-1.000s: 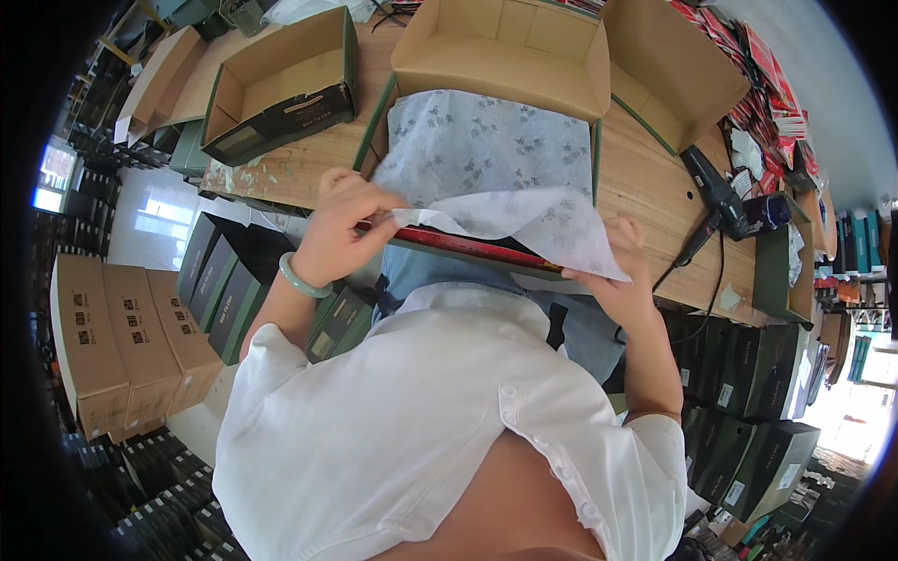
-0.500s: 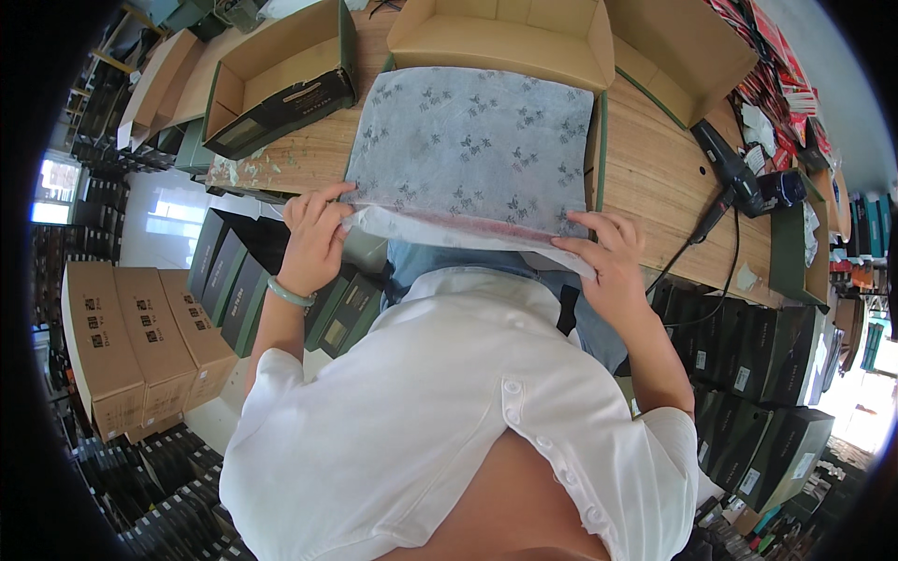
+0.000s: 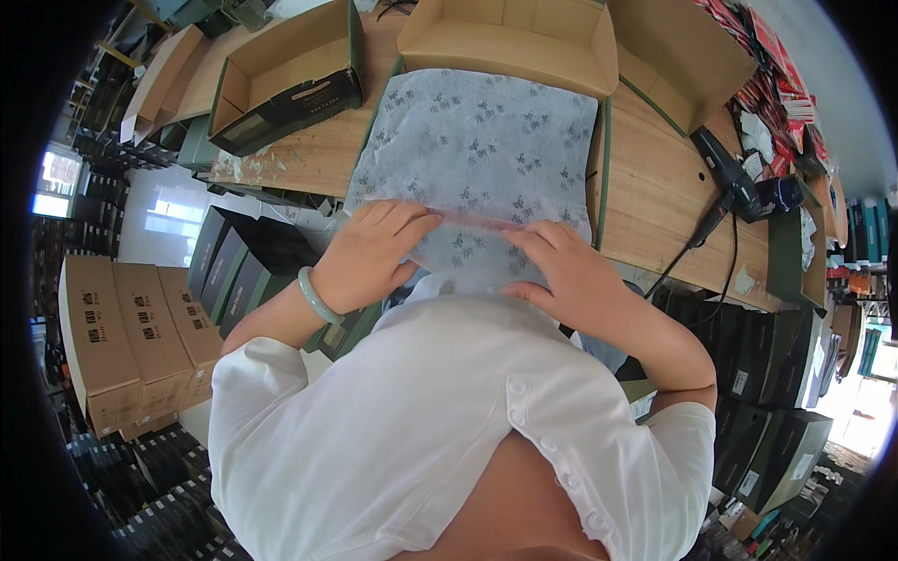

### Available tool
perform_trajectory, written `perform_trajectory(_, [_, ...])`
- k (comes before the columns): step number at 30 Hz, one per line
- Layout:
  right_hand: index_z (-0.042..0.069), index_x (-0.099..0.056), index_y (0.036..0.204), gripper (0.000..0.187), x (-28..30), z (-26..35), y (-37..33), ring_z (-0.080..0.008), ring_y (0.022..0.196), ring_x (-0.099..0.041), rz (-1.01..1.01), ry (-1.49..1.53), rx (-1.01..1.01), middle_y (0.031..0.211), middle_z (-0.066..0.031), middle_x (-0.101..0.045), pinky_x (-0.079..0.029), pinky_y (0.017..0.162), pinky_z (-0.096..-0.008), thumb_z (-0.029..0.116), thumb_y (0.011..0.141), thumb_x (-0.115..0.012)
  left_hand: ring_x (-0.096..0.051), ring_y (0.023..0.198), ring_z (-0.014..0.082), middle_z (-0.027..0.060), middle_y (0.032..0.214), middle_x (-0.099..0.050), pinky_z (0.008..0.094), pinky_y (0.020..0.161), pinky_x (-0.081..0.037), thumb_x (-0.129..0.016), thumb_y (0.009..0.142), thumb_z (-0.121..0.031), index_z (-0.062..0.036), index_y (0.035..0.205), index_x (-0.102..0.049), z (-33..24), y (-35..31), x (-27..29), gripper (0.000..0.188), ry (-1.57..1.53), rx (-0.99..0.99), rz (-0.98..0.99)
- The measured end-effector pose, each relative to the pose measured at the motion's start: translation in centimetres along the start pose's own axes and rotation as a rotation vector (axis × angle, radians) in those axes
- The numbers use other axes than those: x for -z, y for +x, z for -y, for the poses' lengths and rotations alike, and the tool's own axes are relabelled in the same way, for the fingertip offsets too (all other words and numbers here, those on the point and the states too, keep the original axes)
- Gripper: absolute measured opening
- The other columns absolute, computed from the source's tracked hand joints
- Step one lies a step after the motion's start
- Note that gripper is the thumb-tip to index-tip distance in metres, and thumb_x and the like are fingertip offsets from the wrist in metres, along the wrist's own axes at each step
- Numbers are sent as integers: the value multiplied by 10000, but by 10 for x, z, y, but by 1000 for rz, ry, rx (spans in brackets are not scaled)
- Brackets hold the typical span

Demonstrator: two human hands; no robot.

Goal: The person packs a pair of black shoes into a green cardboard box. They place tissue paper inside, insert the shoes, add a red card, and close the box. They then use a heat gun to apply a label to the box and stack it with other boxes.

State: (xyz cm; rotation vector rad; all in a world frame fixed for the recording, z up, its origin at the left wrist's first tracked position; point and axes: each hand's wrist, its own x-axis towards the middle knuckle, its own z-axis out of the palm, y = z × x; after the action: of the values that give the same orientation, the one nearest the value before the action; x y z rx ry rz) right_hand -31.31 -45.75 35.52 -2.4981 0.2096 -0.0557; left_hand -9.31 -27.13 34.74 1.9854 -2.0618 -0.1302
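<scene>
A pale grey sheet of tissue paper [image 3: 477, 140], printed with small dark motifs, lies over an open green-edged box [image 3: 601, 173]. Its near part droops toward my body. My left hand [image 3: 379, 251] is closed over this near edge, fingers on top and the thumb lower down, with a pale green bangle [image 3: 318, 297] at the wrist. Across from it, my right hand [image 3: 566, 266] has its fingers bent over the same edge, the thumb below. Between the fingertips runs a thin pinkish strip; I cannot tell what it is. The paper hides whatever lies in the box.
The box's raised brown lid [image 3: 510, 47] stands behind the paper. An empty carton [image 3: 290, 84] sits far left on the wooden table [image 3: 645, 178], another open one [image 3: 683, 56] far right. A black hair dryer [image 3: 725, 173] with its cord lies right. Brown cartons [image 3: 126, 327] stand lower left.
Both hands have moved inward from the paper's near corners toward its middle. The near edge, lifted and pinched before, now droops lower under my hands.
</scene>
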Motion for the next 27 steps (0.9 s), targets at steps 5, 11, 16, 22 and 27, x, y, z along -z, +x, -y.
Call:
perform_trajectory(5, [15,-558,1215,534,-3,-5,9,-327,1034,-566,-49,-142,27,1115,-148,-561,-490,851,-400,355,832,-708,-558,1071,312,109,1184,-598,435,979,-400,-755,739,-268,-85,1261,-542,14,-1,10,593,-4,18,36])
perform_trajectory(11, [10,-577,1227,570,-7,-14,26,-368,1017,-599,241,-139,-170,1106,-196,-621,-485,863,-424,452,873,-642,-585,1072,341,159,1147,-626,442,985,-387,-752,766,-386,-75,1271,-504,24,18,27,643,-156,205,319])
perform_trajectory(16, [-3,-593,1183,581,-12,-27,25,-381,1004,-607,242,-40,-155,1095,-202,-634,-494,842,-436,483,868,-635,-606,1021,361,169,1108,-638,428,932,-435,-740,781,-410,-68,1232,-537,27,2,27,602,-80,167,223])
perform_trajectory(22, [-14,-609,1140,581,-3,-24,25,-405,952,-619,271,-84,-245,1013,-221,-653,-498,817,-451,496,864,-636,-612,986,389,195,1051,-649,446,839,-495,-657,832,-511,-37,1105,-633,53,12,12,547,-199,230,387])
perform_trajectory(27, [-17,-636,1074,583,-9,-29,23,-413,900,-630,278,-106,-259,943,-219,-664,-506,784,-464,526,859,-627,-612,977,371,165,1074,-651,423,862,-489,-668,849,-448,-66,1149,-627,56,21,19,488,-194,202,489])
